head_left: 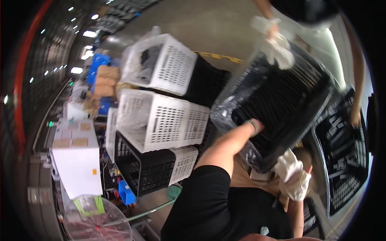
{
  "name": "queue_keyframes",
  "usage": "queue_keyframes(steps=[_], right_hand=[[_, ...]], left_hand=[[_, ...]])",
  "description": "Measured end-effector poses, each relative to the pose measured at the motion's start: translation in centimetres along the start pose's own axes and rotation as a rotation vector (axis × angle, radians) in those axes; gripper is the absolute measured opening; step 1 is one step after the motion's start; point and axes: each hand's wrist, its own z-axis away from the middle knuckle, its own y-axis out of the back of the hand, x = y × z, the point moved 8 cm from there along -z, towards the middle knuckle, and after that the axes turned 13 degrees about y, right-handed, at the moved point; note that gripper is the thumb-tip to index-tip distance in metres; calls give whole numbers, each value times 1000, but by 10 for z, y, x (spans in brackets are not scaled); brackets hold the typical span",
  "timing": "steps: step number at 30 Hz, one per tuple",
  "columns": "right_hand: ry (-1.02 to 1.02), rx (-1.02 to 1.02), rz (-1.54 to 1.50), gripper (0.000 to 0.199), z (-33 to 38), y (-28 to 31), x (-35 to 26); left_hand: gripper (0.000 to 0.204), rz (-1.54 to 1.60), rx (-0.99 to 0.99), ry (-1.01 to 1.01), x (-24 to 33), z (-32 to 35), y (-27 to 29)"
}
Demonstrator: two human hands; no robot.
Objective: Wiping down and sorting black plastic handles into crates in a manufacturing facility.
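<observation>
A black crate (277, 158), lined with clear plastic film (223, 114), stands tilted in front of me. Rows of dark slats or parts (273, 100) show inside it. My bare left hand (255, 127), a band at its wrist, reaches over the near left side into the crate, its fingers lost against the dark contents. My right hand (292, 176), in a loose white glove, is at the crate's near corner; its grip is unclear. A co-worker's white-gloved hand (278, 50) is at the far rim. That person's other hand (355, 116) is by a second black crate (341, 148) on the right.
White perforated crates (173, 64) lie stacked on their sides at left, above a black crate (157, 172). Further left are a white box (76, 170), a wire-guarded fan (98, 225), a blue bin (126, 192) and a green hose (150, 212). Yellow tape (219, 56) marks the floor.
</observation>
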Motion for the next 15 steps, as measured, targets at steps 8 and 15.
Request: queue_keyframes(steps=[8, 15], right_hand=[[18, -1, 64, 84, 22, -16, -1], [-186, -167, -26, 74, 10, -1, 17]], left_hand=[[46, 724, 576, 252, -53, 85, 142], [27, 2520, 572, -558, -73, 209, 179]])
